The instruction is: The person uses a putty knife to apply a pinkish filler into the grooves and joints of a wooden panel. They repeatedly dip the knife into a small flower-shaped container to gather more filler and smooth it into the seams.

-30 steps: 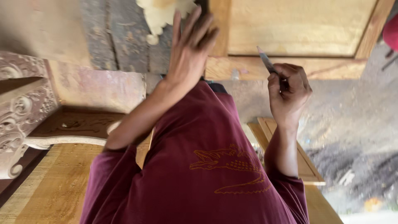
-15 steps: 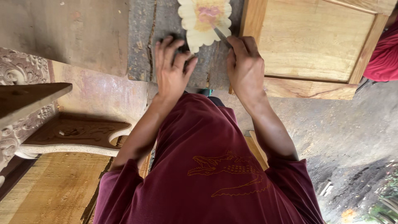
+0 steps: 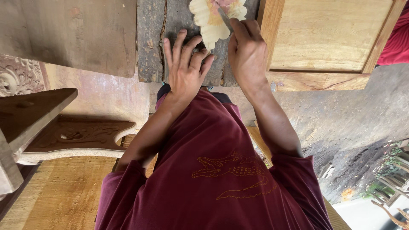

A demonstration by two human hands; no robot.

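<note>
A pale, flower-shaped wood carving (image 3: 213,21) with scalloped edges lies on a dark, cracked work board (image 3: 179,38) at the top of the view. My left hand (image 3: 186,68) rests flat on the board, its fingers spread, the fingertips touching the carving's lower edge. My right hand (image 3: 247,53) grips a thin metal carving tool (image 3: 223,17), whose blade sits on the carving's pinkish middle. My maroon shirt fills the lower centre.
A framed light wood panel (image 3: 328,38) lies right of the board. Carved furniture parts (image 3: 76,136) and an ornate carved piece (image 3: 19,76) stand at the left. A plank (image 3: 55,191) lies below them. A person in red (image 3: 396,38) is at the far right edge.
My right hand came down from mid-air with the tool and set its blade on the carving. My left hand dropped from raised to flat on the board beside the carving.
</note>
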